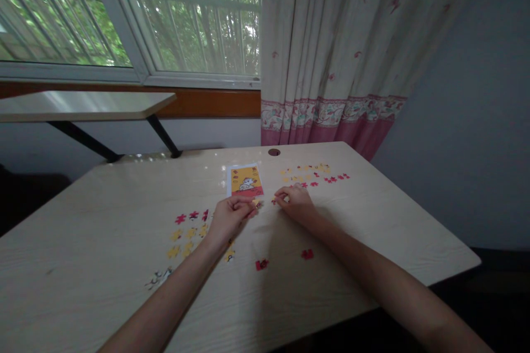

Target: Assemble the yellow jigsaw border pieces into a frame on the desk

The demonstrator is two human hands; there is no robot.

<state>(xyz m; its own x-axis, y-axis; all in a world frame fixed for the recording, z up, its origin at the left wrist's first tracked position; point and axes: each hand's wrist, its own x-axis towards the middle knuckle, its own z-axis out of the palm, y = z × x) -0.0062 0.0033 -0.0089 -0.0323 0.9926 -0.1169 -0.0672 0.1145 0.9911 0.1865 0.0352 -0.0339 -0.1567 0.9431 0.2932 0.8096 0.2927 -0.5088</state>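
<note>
My left hand [232,214] is closed in a pinch on a yellow jigsaw puzzle piece [257,204], just below the picture card [245,181]. My right hand [295,201] is closed in a pinch too, with a small jigsaw puzzle piece [274,201] at its fingertips. A gap separates the two hands. The card shows a white animal on a yellow and red ground. Red puzzle pieces [180,219] and yellow puzzle pieces [191,233] lie in rows left of my left hand, whose forearm hides part of them.
Behind my right hand lie more yellow pieces [306,167] and red pieces [337,178]. Two red pieces [307,254] sit near the front, between my forearms. White pieces [159,278] are at lower left. A raised shelf [91,106] stands at the table's [103,204] back left.
</note>
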